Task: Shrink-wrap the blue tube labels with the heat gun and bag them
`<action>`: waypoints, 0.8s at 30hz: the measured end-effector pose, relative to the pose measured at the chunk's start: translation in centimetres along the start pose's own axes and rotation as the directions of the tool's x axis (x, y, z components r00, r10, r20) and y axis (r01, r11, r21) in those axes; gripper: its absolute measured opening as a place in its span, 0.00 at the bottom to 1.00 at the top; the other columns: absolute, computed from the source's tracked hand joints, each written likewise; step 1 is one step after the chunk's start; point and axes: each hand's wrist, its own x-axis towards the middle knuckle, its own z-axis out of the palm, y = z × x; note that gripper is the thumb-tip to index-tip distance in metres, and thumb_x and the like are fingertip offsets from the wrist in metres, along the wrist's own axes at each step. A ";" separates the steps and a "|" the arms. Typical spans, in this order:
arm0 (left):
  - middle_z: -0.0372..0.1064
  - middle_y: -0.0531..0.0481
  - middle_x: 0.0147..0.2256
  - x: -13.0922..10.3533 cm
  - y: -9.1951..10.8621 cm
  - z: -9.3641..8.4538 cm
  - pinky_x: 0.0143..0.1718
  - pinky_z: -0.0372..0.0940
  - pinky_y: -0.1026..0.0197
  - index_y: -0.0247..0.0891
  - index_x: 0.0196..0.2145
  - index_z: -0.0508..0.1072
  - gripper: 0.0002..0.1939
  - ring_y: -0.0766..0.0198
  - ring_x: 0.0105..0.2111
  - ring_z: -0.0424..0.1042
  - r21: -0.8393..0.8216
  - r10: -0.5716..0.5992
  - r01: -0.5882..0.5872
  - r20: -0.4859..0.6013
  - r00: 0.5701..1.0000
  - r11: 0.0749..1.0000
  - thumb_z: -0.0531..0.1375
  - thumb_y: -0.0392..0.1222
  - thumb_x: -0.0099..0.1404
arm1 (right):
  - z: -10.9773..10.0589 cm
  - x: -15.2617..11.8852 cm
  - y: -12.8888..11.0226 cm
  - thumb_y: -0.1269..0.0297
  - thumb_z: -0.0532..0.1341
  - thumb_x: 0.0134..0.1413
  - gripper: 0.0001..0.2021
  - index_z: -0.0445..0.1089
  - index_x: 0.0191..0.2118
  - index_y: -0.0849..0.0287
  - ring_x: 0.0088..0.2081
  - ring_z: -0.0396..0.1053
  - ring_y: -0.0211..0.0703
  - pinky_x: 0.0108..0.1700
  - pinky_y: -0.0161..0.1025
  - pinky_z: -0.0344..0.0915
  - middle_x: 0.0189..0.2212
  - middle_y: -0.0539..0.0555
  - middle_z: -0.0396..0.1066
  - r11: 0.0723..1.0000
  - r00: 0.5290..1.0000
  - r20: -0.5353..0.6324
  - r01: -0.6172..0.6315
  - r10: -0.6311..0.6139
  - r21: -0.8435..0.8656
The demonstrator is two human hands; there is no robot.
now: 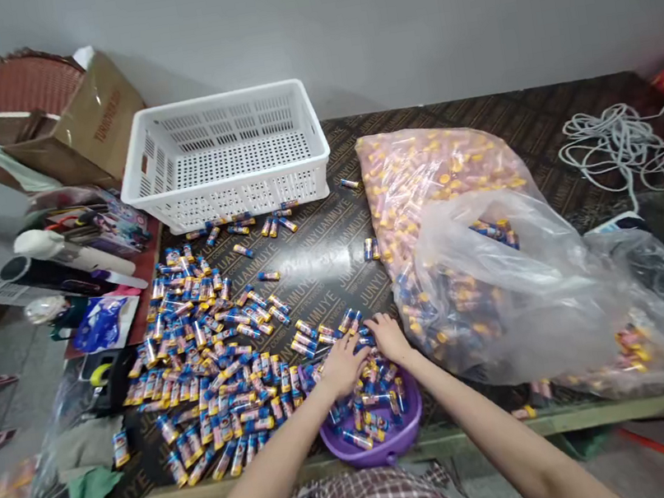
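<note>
Both my hands reach over the far rim of a purple plastic basket at the table's front edge, partly filled with small blue-and-yellow-ended tubes. My left hand rests on tubes at the basket's far left, fingers spread and bent over them. My right hand is beside it, palm down, its fingers apart and touching tubes at the far rim. Neither hand visibly grips a tube, though some fingertips are hidden among them. A wide pile of loose tubes spreads over the table to the left.
A white perforated crate stands at the back. On the right lies a big clear plastic bag of tubes, its mouth crumpled. Beyond it is coiled white cord. Bottles, a cardboard box and a green cloth are at left.
</note>
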 end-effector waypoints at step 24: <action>0.51 0.46 0.60 4.2 -0.2 -1.0 0.56 0.46 0.40 0.48 0.52 0.65 0.27 0.47 0.59 0.48 -0.050 -0.128 0.135 0.125 0.984 0.990 0.48 0.62 0.61 | 5.4 -16.9 -2.7 0.59 0.49 0.50 0.32 0.47 0.61 0.62 0.25 0.72 0.44 0.31 0.43 0.69 0.32 0.56 0.73 0.262 0.762 0.408 -0.585 0.503 0.768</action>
